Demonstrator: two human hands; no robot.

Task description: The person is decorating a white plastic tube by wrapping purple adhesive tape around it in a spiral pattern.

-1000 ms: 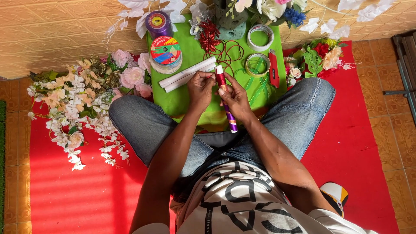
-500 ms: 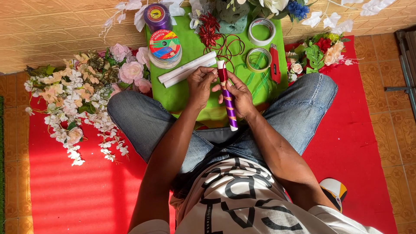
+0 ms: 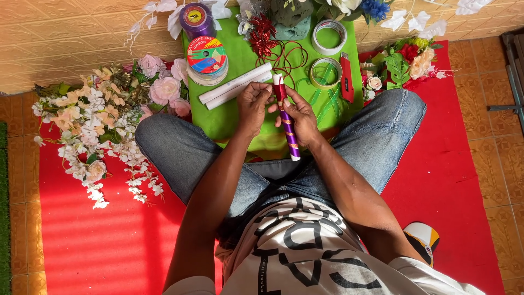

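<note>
The right hand (image 3: pixel 302 117) is grasping a thin white stick wrapped in purple and red ribbon (image 3: pixel 286 119). The left hand (image 3: pixel 252 104) pinches its top, above the green mat (image 3: pixel 240 117).

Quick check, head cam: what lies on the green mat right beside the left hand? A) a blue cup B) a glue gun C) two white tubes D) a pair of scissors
C: two white tubes lie side by side on the green mat, just left of the left hand, which works with the right hand on a stick wrapped in purple and red ribbon.
</note>
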